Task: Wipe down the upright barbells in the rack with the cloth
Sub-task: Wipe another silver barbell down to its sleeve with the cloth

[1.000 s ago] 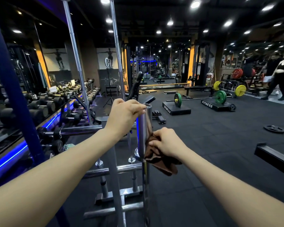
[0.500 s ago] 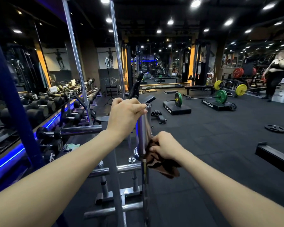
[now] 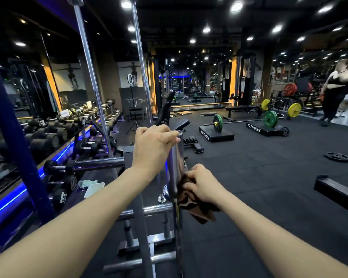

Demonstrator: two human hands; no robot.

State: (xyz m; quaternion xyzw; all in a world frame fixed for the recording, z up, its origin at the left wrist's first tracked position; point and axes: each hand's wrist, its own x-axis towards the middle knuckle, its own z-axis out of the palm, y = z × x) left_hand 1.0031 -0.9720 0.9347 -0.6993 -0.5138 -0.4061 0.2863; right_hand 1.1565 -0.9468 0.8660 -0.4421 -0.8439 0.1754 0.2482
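- Currently, my left hand [image 3: 153, 146] curls over the top end of the nearest upright barbell [image 3: 174, 167], which stands in the rack [image 3: 147, 212] directly in front of me; I use this grip to steady the bar.
- My right hand [image 3: 202, 186] clutches the brown cloth [image 3: 195, 207] and presses it against the right side of the sleeve, just above the collar.
- For a good wipe, I judge that the cloth should wrap further round the sleeve, so that each pass covers the full circumference.
- I advise stroking along the bar's length under firm pressure while the left hand resists any tilt.
- Two more upright bars [image 3: 88, 63] stand behind, to the left; I judge that these remain to be wiped.
- Loose cloth hangs below my right hand; I keep it away from the rack's rails.
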